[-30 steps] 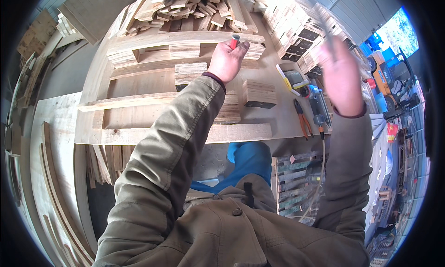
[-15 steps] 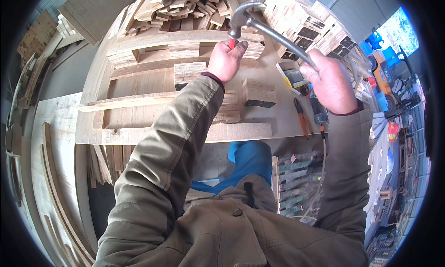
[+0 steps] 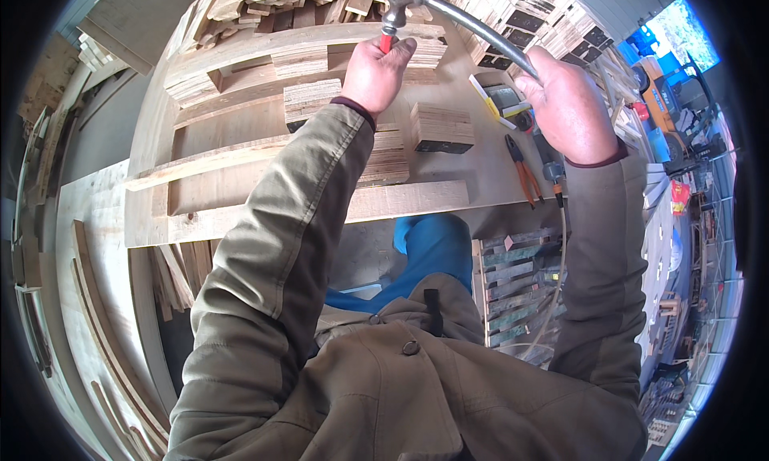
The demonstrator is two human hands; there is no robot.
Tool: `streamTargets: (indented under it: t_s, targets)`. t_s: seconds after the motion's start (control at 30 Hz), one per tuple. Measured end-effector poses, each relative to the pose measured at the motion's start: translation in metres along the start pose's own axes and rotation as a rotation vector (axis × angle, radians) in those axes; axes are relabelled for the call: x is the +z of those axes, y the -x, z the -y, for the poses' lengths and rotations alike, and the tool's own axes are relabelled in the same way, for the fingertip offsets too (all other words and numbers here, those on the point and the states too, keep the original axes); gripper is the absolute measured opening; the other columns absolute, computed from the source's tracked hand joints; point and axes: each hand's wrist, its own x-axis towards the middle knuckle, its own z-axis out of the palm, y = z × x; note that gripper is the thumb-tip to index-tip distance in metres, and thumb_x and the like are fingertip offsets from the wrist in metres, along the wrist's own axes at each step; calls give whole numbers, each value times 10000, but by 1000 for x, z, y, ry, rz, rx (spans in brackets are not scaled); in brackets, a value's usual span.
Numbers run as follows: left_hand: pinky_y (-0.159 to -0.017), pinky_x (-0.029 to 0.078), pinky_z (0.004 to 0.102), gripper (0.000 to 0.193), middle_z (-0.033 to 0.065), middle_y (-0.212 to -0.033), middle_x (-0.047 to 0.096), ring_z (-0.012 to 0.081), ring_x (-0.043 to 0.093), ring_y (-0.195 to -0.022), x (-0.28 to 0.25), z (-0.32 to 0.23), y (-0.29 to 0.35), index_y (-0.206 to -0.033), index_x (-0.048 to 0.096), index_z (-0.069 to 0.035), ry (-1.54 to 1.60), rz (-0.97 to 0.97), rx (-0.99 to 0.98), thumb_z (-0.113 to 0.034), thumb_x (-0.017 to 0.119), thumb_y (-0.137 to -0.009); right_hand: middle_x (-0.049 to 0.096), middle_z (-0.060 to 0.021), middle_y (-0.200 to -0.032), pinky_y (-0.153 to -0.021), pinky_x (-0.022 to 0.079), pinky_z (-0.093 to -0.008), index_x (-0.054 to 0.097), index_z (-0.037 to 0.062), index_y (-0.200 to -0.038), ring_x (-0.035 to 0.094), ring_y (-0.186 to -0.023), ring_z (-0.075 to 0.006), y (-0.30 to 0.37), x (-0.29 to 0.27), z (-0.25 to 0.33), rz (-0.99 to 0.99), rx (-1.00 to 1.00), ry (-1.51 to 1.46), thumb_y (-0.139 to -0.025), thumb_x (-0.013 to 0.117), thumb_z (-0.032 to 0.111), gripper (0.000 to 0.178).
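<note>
My right hand (image 3: 575, 108) is closed round the shaft of a metal claw hammer (image 3: 489, 33), beyond the table's middle. The hammer's head lies over the top of a red-handled tool (image 3: 386, 42); whether they touch I cannot tell. My left hand (image 3: 375, 78) grips that tool upright, and its lower part is hidden behind the fingers. Below and around my left hand lies a wooden frame of slats and blocks, with a long near slat (image 3: 416, 195) and a far slat (image 3: 256, 48). A loose wood block (image 3: 442, 127) sits right of the frame.
Orange-handled pliers (image 3: 522, 173) and an air tool with a hose (image 3: 553, 171) lie at the table's right edge, near a yellow-white square-edged tool (image 3: 498, 100). Piled wood strips (image 3: 304, 4) and stacked blocks (image 3: 513, 20) stand at the back.
The view has shifted, so the table and both hands sit a little higher and further left. Hammer and red-handled tool stay lined up, each in the same hand.
</note>
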Motion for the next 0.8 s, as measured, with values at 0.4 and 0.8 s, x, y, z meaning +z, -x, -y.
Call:
streamTargets:
  t_s: [0.4,0.8]
  targets:
    - [-611,407,338,370,-25,-656,500,109,432,-642,16,-3,8,-788,617,-34,-120,47,85,-274,693,-1059,602,-212,-806,-704,502,-427,589,8,-1051,594,-724,-337,9,2,-15,37,53,-146,-998,705,117,168]
    - [-578,388,342,430,-25,-629,464,106,391,-620,14,0,6,-744,591,-33,-141,50,82,-307,690,-1060,637,-142,-747,-663,490,-446,643,55,-1032,636,-705,-330,18,-3,-12,-260,99,-229,-996,719,191,160]
